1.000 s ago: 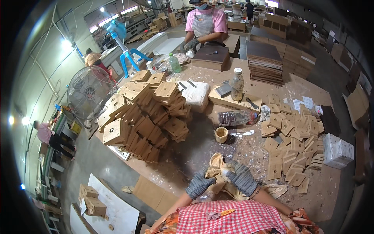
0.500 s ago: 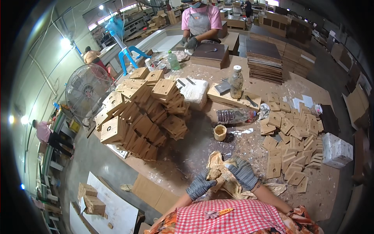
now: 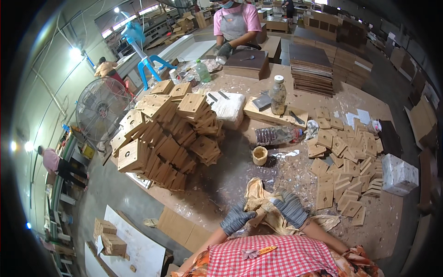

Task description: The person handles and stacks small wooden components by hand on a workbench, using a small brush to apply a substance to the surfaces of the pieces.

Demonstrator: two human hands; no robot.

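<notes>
Near the front edge of the workbench, my gloved left hand [image 3: 236, 217] is closed on a crumpled, stained yellowish cloth [image 3: 256, 188]. My right hand [image 3: 291, 210], in a matching grey glove, is closed on the cloth's other side, close to the left. Folds hang down between my hands toward the checked apron. A light wooden edge seems to show below my left fingers, but the cloth and glove hide most of it. Just beyond my hands stands a small round cup [image 3: 260, 156] with brownish paste. Behind it, a clear plastic bottle [image 3: 277, 135] lies on its side.
A tall heap of drilled wooden blocks [image 3: 154, 106] rises at left. More blocks [image 3: 352, 180] lie scattered at right beside a white wrapped block [image 3: 399, 175]. Farther back stand a capped jar [image 3: 278, 97] and stacked dark panels [image 3: 310, 69]. A co-worker [image 3: 236, 27] works across the bench.
The wooden piece under my left hand shows less than before, and the cloth between my hands has shifted slightly. Both hands stay nearly in place. The whole view has tilted a little.
</notes>
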